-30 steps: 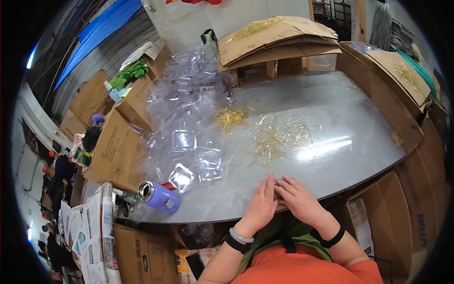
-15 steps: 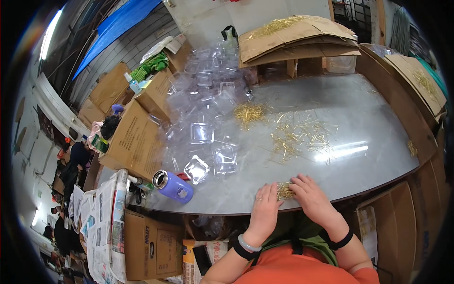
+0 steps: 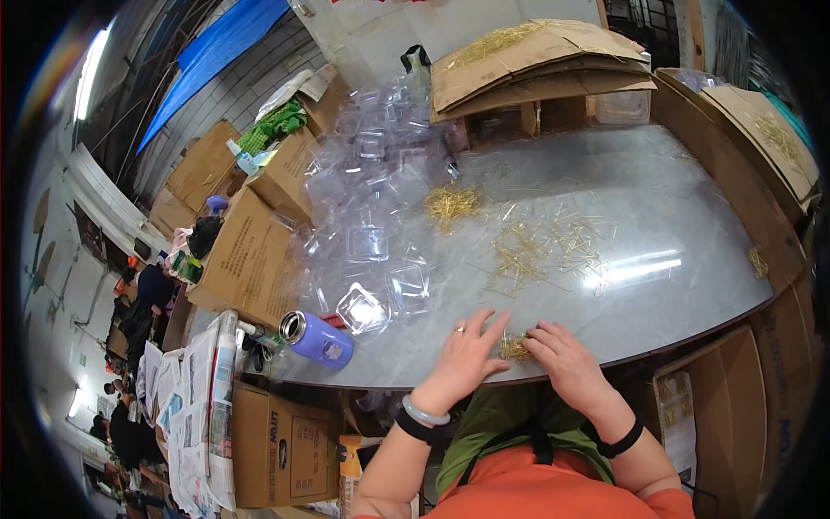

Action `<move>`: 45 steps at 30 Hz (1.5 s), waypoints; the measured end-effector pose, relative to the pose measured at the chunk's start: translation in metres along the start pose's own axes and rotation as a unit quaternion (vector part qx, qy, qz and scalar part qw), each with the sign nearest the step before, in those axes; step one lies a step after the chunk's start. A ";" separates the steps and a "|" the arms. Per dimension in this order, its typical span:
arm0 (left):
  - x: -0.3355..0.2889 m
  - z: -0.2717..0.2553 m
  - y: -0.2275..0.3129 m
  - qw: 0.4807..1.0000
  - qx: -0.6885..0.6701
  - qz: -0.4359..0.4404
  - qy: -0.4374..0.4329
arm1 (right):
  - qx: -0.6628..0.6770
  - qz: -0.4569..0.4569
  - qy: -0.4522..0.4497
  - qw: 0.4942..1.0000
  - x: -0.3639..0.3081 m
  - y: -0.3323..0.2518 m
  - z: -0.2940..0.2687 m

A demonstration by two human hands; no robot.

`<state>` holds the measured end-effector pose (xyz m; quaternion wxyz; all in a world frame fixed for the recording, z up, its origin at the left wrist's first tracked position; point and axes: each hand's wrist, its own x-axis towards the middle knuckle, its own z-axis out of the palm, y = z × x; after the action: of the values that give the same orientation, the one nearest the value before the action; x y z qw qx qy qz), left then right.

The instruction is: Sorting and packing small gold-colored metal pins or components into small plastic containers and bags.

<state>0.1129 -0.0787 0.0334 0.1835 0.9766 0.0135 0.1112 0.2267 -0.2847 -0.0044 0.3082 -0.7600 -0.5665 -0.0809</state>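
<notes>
A small bundle of thin gold metal pins [image 3: 513, 348] lies at the table's near edge. My right hand [image 3: 566, 365] rests against the bundle's right side, its fingers close together and curled over the pins. My left hand [image 3: 462, 359] is just left of it, apart from the pins, with fingers spread and thumb pointing to the bundle. Farther out on the table are a loose scatter of gold pins [image 3: 546, 249] and a denser gold pile [image 3: 452, 208] to its left. What the right fingertips grip is partly hidden.
Many clear plastic trays [image 3: 367, 244] cover the table's left side. A purple flask [image 3: 318, 340] without a lid stands tilted in view at the near left. Cardboard boxes [image 3: 242, 259] line the left edge. A cardboard-covered rack [image 3: 540, 73] sits at the back, and a cardboard wall [image 3: 726, 186] runs along the right.
My left hand has let go of the pin bundle and moved left, its fingers spreading. My right hand has stayed at the bundle, with its fingers more curled.
</notes>
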 end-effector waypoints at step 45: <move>-0.008 -0.056 -0.102 0.911 0.200 -0.127 0.339 | -0.024 0.015 0.050 0.998 0.001 0.001 0.008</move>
<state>0.0943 0.0359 0.0455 -0.0186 0.8865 0.2205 0.4064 0.2259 -0.2794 -0.0105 0.3188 -0.7704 -0.5371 -0.1280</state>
